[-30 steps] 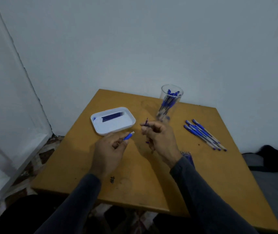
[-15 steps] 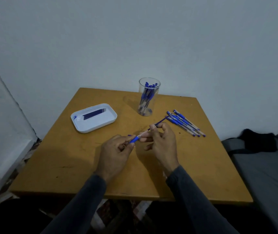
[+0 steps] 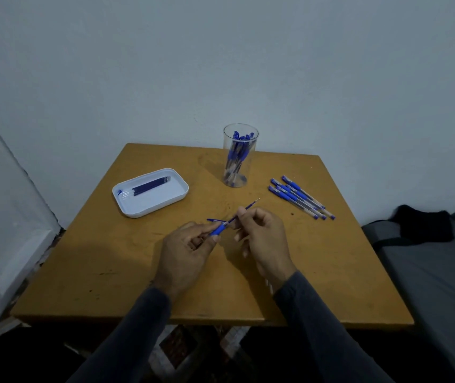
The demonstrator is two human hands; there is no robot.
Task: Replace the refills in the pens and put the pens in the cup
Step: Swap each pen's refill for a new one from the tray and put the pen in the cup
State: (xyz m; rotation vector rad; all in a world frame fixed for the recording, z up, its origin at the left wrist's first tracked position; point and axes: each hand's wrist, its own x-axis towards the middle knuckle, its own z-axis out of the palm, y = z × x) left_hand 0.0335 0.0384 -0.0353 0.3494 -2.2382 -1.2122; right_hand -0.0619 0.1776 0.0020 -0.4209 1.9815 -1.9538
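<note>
Your left hand [image 3: 186, 251] grips the pen [image 3: 219, 229] by its blue grip section above the table [image 3: 331, 272], and your right hand [image 3: 259, 233] pinches the refill [image 3: 244, 210] angled out of it; keep the refill in line with the barrel, avoid bending it, then aim for the cup [image 3: 238, 156]

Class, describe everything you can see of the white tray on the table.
The white tray is a shallow rounded rectangle with a raised rim, plastic by its look. It lies flat on the far left part of the wooden table, turned at an angle to the table's edges. Inside it, toward its far side, lies a small bundle of dark blue refills. Neither hand touches it.
</note>
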